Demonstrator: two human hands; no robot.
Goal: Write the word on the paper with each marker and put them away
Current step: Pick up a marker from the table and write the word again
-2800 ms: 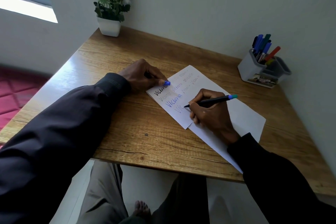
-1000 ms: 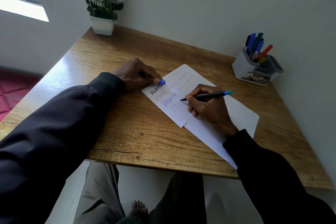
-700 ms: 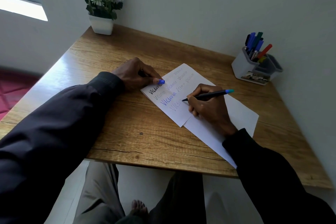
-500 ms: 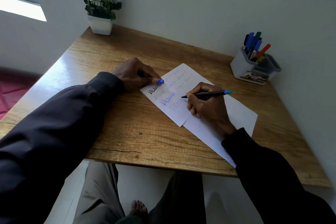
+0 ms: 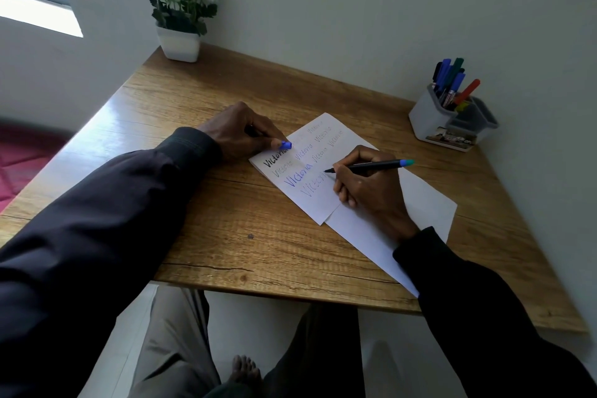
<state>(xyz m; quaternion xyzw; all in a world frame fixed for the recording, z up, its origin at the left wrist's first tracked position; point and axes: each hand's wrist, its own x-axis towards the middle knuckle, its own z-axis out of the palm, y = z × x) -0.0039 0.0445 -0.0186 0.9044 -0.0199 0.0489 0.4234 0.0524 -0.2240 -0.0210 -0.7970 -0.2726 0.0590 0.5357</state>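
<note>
The step in hand is the writing itself. The right hand (image 5: 368, 191) has its fingers curled round a black marker (image 5: 368, 166) with a blue-green end, and its tip touches the paper (image 5: 318, 207) at the end of the lowest line of writing. That line is pale blue and looks unfinished beside the full "Victoria" repeated above it in black, grey and blue.

The left hand (image 5: 239, 132) rests on the sheet's far left corner. Its fingers are bent and pinch a small blue-ended cap (image 5: 285, 145), by the look of it the marker's own. The paper lies aslant in the middle of the desk (image 5: 226, 236), overlapping a second sheet (image 5: 429, 203) that runs out past the near edge.

In my judgement the next move calls for the last letters to be written, with the left hand pressing so the sheet does not slide. Then the cap has to go on the tip and the marker into the grey holder (image 5: 429, 121) at the far right corner, where other markers (image 5: 452, 81) stand upright. A potted plant (image 5: 179, 45) stands at the far left corner, well apart from the work.
</note>
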